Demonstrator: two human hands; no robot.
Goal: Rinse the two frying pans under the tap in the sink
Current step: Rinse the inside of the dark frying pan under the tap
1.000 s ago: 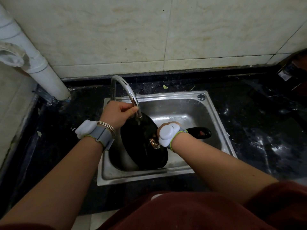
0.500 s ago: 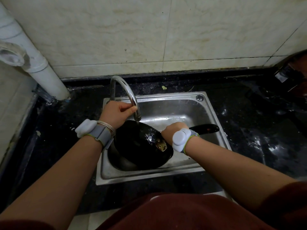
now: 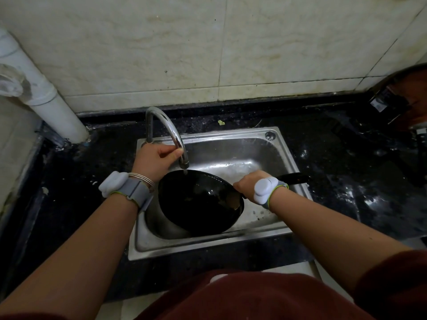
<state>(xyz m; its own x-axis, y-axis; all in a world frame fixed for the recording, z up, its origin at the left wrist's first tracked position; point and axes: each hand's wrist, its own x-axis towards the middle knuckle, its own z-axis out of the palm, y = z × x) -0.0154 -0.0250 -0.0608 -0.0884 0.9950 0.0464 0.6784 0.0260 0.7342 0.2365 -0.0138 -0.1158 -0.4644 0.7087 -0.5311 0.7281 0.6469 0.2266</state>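
Note:
A black frying pan (image 3: 198, 204) lies in the steel sink (image 3: 208, 247), its inside facing up and its far rim just below the tap's mouth. My right hand (image 3: 248, 183) grips its black handle (image 3: 293, 177) close to the bowl. The curved chrome tap (image 3: 171, 128) arches over the sink, and my left hand (image 3: 154, 160) is curled round the spout near its end. A grey-sided vessel (image 3: 159, 224) sits under the black pan, mostly hidden; I cannot tell whether it is the second pan.
Wet black countertop (image 3: 346, 181) surrounds the sink. A white pipe (image 3: 46, 105) runs down in the left corner. A dark reddish object (image 3: 399, 100) stands at the far right against the tiled wall.
The pan has swung from standing on its edge to lying flatter with its inside up. My right hand moved right along with the handle. My left hand stayed on the spout.

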